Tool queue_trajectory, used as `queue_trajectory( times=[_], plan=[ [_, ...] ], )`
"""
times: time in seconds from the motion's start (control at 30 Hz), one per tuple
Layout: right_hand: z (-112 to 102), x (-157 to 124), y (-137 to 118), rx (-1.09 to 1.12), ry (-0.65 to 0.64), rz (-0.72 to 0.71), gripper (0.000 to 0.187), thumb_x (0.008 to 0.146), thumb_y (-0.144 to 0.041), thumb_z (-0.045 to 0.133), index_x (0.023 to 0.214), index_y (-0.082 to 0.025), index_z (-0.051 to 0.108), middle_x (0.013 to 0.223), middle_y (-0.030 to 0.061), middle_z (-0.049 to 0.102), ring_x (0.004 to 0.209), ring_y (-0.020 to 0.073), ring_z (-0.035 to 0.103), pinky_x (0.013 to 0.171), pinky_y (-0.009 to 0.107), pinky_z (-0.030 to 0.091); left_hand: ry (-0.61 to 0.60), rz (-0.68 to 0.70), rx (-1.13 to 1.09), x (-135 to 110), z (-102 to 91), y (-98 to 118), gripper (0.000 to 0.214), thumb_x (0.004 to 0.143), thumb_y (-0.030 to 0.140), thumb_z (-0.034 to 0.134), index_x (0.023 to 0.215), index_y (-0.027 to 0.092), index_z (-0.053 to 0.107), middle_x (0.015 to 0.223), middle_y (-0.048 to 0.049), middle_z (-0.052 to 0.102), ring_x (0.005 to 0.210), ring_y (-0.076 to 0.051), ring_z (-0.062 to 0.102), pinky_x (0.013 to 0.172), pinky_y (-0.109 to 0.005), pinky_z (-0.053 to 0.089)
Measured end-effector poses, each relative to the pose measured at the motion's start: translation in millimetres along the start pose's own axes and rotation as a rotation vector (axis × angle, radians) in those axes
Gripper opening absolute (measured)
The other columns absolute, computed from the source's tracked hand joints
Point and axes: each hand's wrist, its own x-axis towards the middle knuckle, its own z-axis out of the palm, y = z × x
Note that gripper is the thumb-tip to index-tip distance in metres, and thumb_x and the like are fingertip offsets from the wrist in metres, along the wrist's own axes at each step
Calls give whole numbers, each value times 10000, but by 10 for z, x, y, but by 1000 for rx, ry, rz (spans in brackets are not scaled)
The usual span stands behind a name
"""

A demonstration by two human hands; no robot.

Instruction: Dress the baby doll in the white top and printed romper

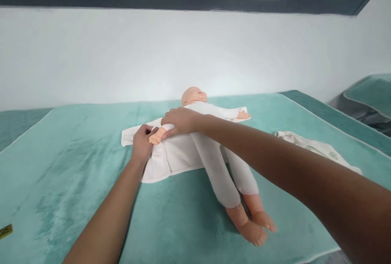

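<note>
A baby doll [213,166] with a white cloth body lies on its back, head away from me and bare feet toward me. Spread open under it is a white baby shirt [183,155], one sleeve reaching out to the left. My right hand [181,120] is wrapped round the doll's arm [158,136] on the left side, just above its hand. Beside that small hand, my left hand [142,143] pinches the shirt near the sleeve opening; its fingertips are partly hidden. The doll's other arm lies stretched over the right sleeve.
A green padded mat [76,166] covers the surface up to the white wall [122,52]. To the right lies a crumpled white patterned garment [317,148]. A yellow and black label [6,231] is at the left edge. Green fabric [371,93] stands at the far right.
</note>
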Motion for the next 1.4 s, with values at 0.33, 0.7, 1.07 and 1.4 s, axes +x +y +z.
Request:
queue_trajectory(
  times=[0.33, 0.7, 1.07, 1.4],
  plan=[
    [44, 72, 185, -196, -17, 131, 418, 910, -594, 469, 1024, -227, 634, 994, 68, 634, 982, 253, 537, 781, 330, 316, 125, -66, -187, -2, 15, 7, 243, 704, 352, 661, 645, 173, 508, 610, 51, 470, 599, -97, 414, 596, -244, 321],
    [237, 320, -135, -238, 21, 305, 256, 893, -330, 549, 1060, -137, 572, 1032, 126, 640, 955, 259, 567, 787, 349, 383, -2, 197, 192, -68, 85, 50, 188, 835, 351, 571, 737, 191, 563, 716, 12, 586, 691, -139, 512, 672, -267, 359],
    [223, -1281, 315, 307, 883, 953, 204, 821, -364, 588, 916, -185, 609, 1001, 85, 647, 917, 219, 578, 814, 339, 427, 66, 216, 446, -136, 71, 60, 308, 967, 402, 389, 816, 202, 568, 858, -49, 654, 797, -196, 574, 653, -283, 320],
    [504, -1601, 360, 1207, 787, 1063, 443, 747, -621, 655, 849, -193, 699, 862, 98, 719, 809, 278, 662, 659, 364, 528, -50, 140, 732, -249, 72, 94, 385, 955, 500, 413, 1137, 202, 574, 799, -72, 704, 769, -275, 656, 587, -281, 272]
  ],
)
